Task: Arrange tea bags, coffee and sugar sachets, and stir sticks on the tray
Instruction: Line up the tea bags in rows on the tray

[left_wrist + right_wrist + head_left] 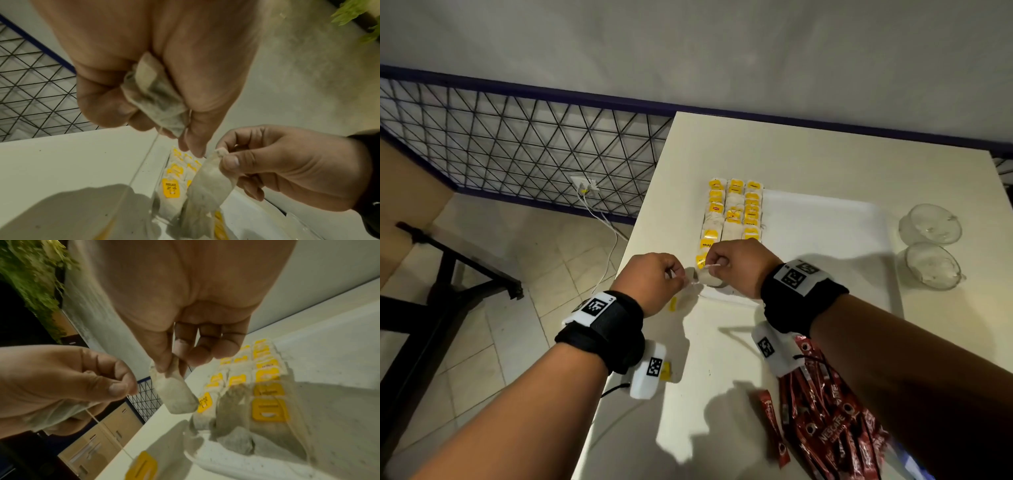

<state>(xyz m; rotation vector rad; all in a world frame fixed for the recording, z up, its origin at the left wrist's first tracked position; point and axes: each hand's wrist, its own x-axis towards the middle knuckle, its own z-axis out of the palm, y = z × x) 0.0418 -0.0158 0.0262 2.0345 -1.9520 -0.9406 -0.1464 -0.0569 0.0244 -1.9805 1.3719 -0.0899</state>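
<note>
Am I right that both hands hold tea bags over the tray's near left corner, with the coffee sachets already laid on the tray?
Not quite: the head view shows the coffee sachets lying on the table, off the tray. Both the left hand and right hand do hold tea bags.

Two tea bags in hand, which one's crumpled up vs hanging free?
The crumpled one is the tea bag in the left hand, bunched in the fist, string trailing down. The right hand only pinches its tea bag by the top corner, so that one hangs flat.
</note>
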